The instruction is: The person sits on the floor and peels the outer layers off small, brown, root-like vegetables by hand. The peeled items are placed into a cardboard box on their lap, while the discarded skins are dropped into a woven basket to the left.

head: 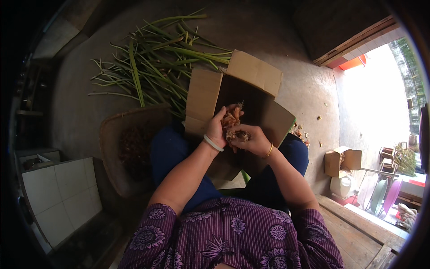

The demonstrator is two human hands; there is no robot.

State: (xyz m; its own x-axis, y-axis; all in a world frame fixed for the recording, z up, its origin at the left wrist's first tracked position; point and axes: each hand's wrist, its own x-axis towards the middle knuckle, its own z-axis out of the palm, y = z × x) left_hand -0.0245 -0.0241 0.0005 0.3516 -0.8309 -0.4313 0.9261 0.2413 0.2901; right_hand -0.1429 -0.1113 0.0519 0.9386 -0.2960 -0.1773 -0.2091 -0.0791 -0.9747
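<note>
An open cardboard box (pixel 252 72) stands between my knees, its flaps folded outward and its inside dark. Over its opening, my left hand (pixel 218 126) holds a clump of reddish-brown plant bulbs (pixel 231 118) with dry skins and thin roots. Just below and to the right, touching the clump, my right hand (pixel 250 136) is closed on a brownish bunch of dry, rooty pieces (pixel 238 136). A pale bangle circles my left wrist, a gold-coloured one my right. The exact kind of bulb cannot be told.
Long green stalks (pixel 161 64) lie heaped on the floor beyond the box. A brown basket (pixel 111 151) with dark reddish contents sits by my left knee. Dry scraps (pixel 304 134) lie on the right, near a smaller cardboard box (pixel 332 163). A white-tiled block (pixel 62 198) stands at far left.
</note>
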